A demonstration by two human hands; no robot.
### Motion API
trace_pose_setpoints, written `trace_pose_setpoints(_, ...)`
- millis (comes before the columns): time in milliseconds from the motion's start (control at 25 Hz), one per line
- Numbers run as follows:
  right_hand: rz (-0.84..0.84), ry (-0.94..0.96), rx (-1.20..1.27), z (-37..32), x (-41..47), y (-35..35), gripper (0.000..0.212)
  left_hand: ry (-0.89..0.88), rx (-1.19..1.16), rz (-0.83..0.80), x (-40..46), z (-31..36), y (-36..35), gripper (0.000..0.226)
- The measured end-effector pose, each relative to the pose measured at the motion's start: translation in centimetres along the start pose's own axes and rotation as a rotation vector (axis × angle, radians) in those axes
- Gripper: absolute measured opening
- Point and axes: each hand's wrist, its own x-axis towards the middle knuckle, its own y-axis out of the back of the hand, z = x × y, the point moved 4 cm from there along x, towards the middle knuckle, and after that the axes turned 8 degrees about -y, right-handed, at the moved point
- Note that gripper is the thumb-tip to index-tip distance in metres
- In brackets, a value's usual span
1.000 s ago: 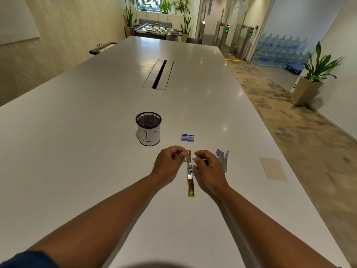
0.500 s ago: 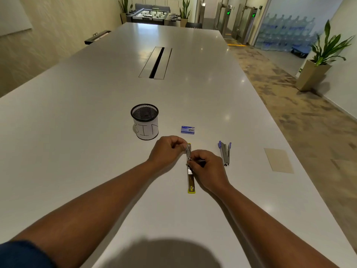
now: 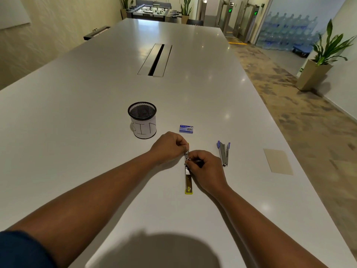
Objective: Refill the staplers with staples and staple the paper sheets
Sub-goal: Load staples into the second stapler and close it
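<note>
A yellow stapler (image 3: 188, 176) lies flat on the white table (image 3: 96, 105), swung fully open so its metal length runs from 12 to 6 o'clock, with the yellow end cap nearest the person. The left hand (image 3: 169, 147) pinches its far end, fingers curled round the tip at the stapler's 12 o'clock. The right hand (image 3: 203, 168) sits at the stapler's 3 o'clock with thumb and forefinger pinched together over the open metal channel — whatever small piece they hold is too tiny to make out, though it glints like metal.

At 3 o'clock from the hands, well apart from them, a blue stapler (image 3: 223, 152) rests on the table, also splayed open. A small blue staple box (image 3: 186, 129) lies at 12 o'clock from the hands, near but not touching. At 11 o'clock stands a black mesh cup (image 3: 142, 119) wrapped in white paper with handwritten letters. Far out at 3 o'clock, near the table's edge, lies a tan paper sheet (image 3: 278, 161) — flat and alone.
</note>
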Motion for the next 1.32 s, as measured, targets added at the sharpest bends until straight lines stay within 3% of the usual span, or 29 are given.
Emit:
trace_pose_setpoints(240, 0.006, 0.012, -0.024, -0.1, -0.1, 0.1, 0.007, 0.035, 0.034, -0.056, 0.0, -0.1, -0.4, 0.006)
trace_pose_setpoints(360, 0.013, 0.015, -0.030, -0.2, -0.1, 0.2, 0.007, 0.040, -0.012, -0.001, -0.2, -0.4, -0.4, 0.007)
trace_pose_setpoints(480, 0.008, 0.008, -0.032, -0.3, -0.1, 0.1, 0.007, 0.090, -0.027, 0.065, -0.6, -1.3, -0.4, 0.038)
trace_pose_setpoints(600, 0.007, 0.002, -0.033, -0.3, -0.1, 0.1, 0.007, 0.131, -0.051, 0.003, -0.4, -1.8, -0.7, 0.060)
trace_pose_setpoints(880, 0.004, 0.006, -0.038, -0.1, -0.1, 0.0, 0.009, 0.205, 0.006, 0.022, 0.3, -0.8, -0.8, 0.021)
trace_pose_setpoints(1160, -0.004, 0.014, -0.071, 0.0, 0.1, -0.3, 0.007, 0.326, -0.133, 0.057, 1.1, -0.6, -0.5, 0.011)
trace_pose_setpoints(1320, 0.001, 0.001, -0.033, -0.6, -0.2, -0.2, 0.017, 0.372, -0.225, 0.083, 1.3, -0.8, -0.6, 0.015)
